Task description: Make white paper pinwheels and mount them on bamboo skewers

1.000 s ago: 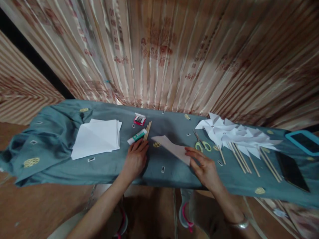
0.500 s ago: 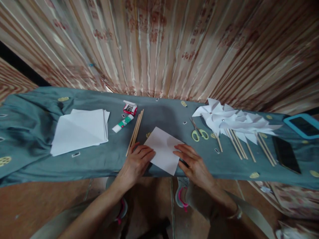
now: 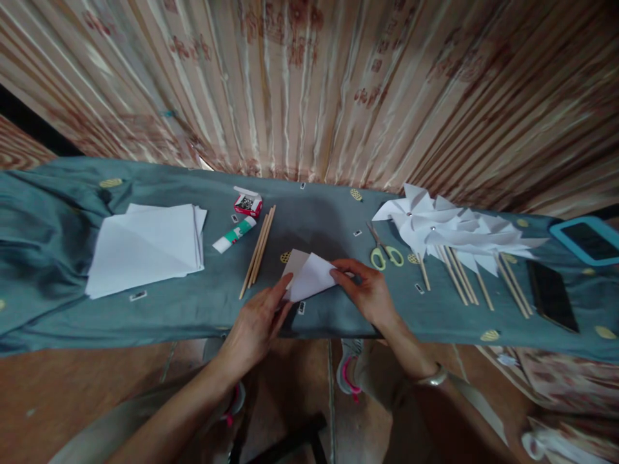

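Observation:
A white square sheet of paper (image 3: 313, 276) is bent over on itself near the table's front edge, its near part lifted and turned up over the far part. My left hand (image 3: 258, 321) grips its left side, thumb on top and fingers beneath. With thumb and fingers closed, my right hand (image 3: 366, 287) pinches the right corner of the paper. Several thin wooden sticks (image 3: 258, 252) lie just left of the paper. To the right of it rest scissors (image 3: 385, 252) with light green handles.
A stack of white paper (image 3: 147, 248) lies at left. Near it are a glue stick (image 3: 235, 234) and an open red box (image 3: 248, 202) of small metal pieces. White paper pinwheels (image 3: 449, 225) on sticks, a black phone (image 3: 552, 294) and a blue-framed device (image 3: 587, 240) lie at right.
The sheet lay flat under both hands; now its near side is lifted and bent over. My right hand has turned and pinches the corner. The camera view has shifted slightly.

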`<state>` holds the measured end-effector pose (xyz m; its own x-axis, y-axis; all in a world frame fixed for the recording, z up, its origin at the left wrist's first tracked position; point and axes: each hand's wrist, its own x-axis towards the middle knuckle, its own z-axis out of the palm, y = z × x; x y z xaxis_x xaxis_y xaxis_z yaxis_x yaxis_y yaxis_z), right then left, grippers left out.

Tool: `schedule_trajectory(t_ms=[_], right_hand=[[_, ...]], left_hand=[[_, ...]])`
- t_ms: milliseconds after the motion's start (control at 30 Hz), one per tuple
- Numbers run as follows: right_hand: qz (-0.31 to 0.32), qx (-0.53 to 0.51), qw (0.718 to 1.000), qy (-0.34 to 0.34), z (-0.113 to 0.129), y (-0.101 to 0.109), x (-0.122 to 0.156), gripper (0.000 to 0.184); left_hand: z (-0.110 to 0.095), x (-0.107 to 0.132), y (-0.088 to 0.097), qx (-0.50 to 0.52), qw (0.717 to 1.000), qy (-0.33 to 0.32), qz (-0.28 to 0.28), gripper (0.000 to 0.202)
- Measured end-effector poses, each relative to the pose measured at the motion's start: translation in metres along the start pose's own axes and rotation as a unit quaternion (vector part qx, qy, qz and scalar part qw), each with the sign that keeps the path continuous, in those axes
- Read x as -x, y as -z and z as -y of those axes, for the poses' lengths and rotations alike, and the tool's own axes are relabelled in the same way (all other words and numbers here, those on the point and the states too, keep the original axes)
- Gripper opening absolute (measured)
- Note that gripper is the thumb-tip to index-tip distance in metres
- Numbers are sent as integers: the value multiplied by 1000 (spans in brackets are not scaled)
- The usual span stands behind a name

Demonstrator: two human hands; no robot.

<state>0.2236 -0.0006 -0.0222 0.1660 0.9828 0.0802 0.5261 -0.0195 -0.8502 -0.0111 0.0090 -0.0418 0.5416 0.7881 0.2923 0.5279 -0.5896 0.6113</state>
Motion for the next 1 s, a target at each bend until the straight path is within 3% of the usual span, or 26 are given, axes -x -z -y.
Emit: schedule_trajectory(t_ms=[200, 267, 400, 600, 1000], right_hand=[[3, -28, 1000, -4, -1, -17, -20, 28], [5, -22, 1000, 0, -1, -22, -24, 26], [-3, 28, 1000, 7, -1, -31, -28, 24], [-16, 71, 997, 13, -5, -37, -29, 27], [-27, 102, 993, 43, -5, -38, -27, 27]], left_hand=[[2, -2, 5, -29, 999, -9, -23, 46], [-3, -4, 6, -88, 995, -51, -18, 46], [-17, -4, -1, -157, 974, -153, 61, 45], [-25, 0, -21, -163, 976, -107, 98, 52], [-27, 3, -21, -162, 974, -85, 135, 66]])
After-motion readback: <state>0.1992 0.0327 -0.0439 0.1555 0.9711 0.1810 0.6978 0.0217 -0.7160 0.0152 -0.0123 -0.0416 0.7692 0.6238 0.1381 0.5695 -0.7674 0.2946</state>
